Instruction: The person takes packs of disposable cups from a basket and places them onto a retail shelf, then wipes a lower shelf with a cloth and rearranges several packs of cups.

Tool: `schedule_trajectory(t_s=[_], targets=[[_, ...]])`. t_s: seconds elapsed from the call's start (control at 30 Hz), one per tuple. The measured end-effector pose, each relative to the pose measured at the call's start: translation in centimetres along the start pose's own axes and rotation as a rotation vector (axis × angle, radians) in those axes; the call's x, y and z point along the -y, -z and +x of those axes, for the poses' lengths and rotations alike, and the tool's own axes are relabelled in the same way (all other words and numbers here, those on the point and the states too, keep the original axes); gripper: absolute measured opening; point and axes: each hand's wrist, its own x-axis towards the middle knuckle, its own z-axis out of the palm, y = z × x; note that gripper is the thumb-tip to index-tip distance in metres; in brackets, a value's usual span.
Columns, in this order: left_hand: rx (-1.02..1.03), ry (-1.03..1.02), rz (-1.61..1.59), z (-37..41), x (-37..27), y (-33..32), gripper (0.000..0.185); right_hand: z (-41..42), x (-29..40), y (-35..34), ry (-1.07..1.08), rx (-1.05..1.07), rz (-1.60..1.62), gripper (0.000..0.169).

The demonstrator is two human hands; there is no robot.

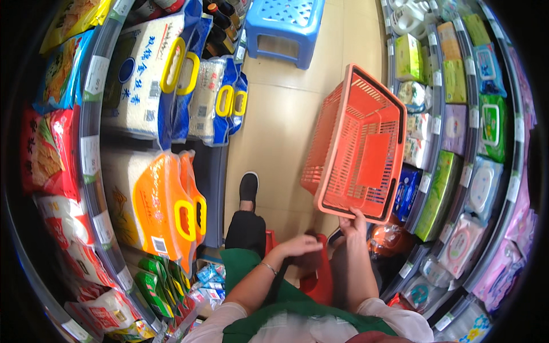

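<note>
An orange-red plastic shopping basket [373,154] with dark handles is tilted, its opening facing me, near the right-hand shelves. My right hand [354,224] grips the basket's near rim at its lower end. No goods show inside the basket. My left hand [303,245] holds nothing and hovers beside it to the left, over a red plastic stool [315,278] between my legs. The left hand is slightly blurred, its fingers extended.
Rice bags with yellow handles [185,220] fill the left shelves. Tissue packs [436,195] and wipes line the right shelves. A blue plastic stool [283,30] stands ahead on the tiled aisle floor [274,128]. My shoe [248,188] is near the left shelf base.
</note>
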Motion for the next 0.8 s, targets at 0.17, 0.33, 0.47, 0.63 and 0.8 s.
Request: schedule_trajectory(t_s=[0.17,0.33,0.47,0.63,0.8], targets=[[0.337,0.125,0.468,1.1,-1.6,0.6,0.061,-8.6,0.4,-9.6,0.005,0.055,0.037,0.034],[0.238,0.119,0.339,0.5,-6.3,3.7,0.057,-11.9,1.0,-19.9,0.146,0.185,-0.020,0.022],[0.173,0.037,0.255,0.3,-5.9,4.7,0.054,-11.8,0.3,-33.6,0.216,0.341,-0.037,0.015],[0.155,0.032,0.309,0.5,-5.7,5.5,0.056,-9.7,-2.5,-49.9,0.300,0.442,-0.066,0.010],[0.143,0.057,0.355,0.0,-6.7,6.0,0.059,-6.2,-8.0,-55.5,0.337,0.465,-0.117,0.025]])
